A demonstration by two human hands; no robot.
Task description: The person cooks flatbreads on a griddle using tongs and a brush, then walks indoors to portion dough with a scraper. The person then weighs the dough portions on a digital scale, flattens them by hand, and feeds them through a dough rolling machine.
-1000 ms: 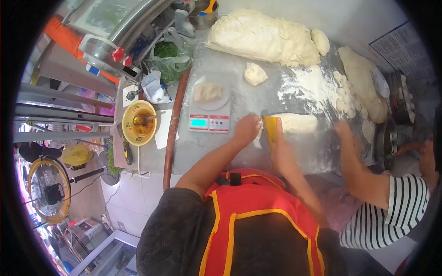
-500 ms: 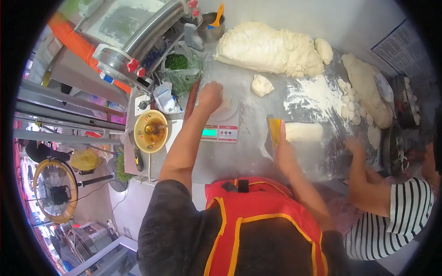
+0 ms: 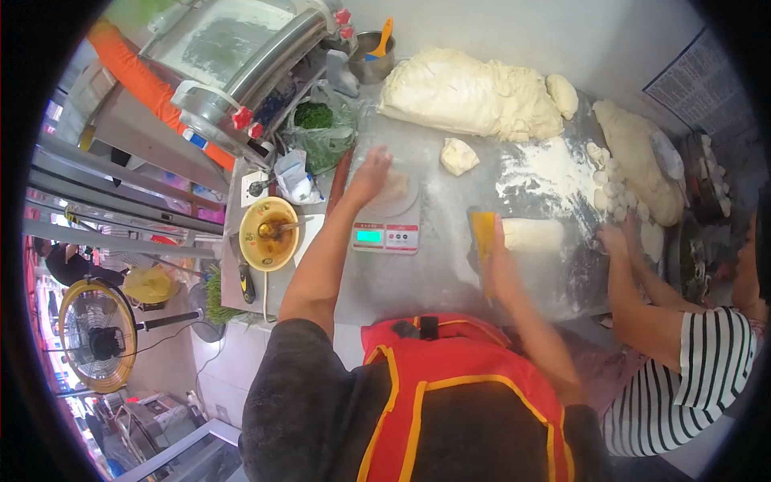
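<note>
My left hand [image 3: 371, 175] hovers at the left edge of a small digital scale [image 3: 404, 238], its fingers loosely apart with nothing visible in them. On the scale's round plate lies a pale piece of dough [image 3: 395, 187]. My right hand [image 3: 499, 271], slightly blurred, grips a yellow dough scraper [image 3: 483, 230]. The blade stands upright at the left end of a short dough log [image 3: 535, 235]. Farther back sits a loose dough lump [image 3: 458, 157].
A large dough mass [image 3: 470, 96] lies along the wall. To the left are a yellow bowl [image 3: 268, 255], a bag of chopped greens [image 3: 315, 120], a rolling pin [image 3: 340, 173] and a dough roller machine [image 3: 261, 60]. At right, a co-worker's hands [image 3: 617, 241] touch small dough pieces [image 3: 608, 181].
My left hand has loosened its fingers and stays beside the scale. The scraper remains at the log's left end. The co-worker's hands have moved nearer the small dough pieces. The view shifts slightly.
</note>
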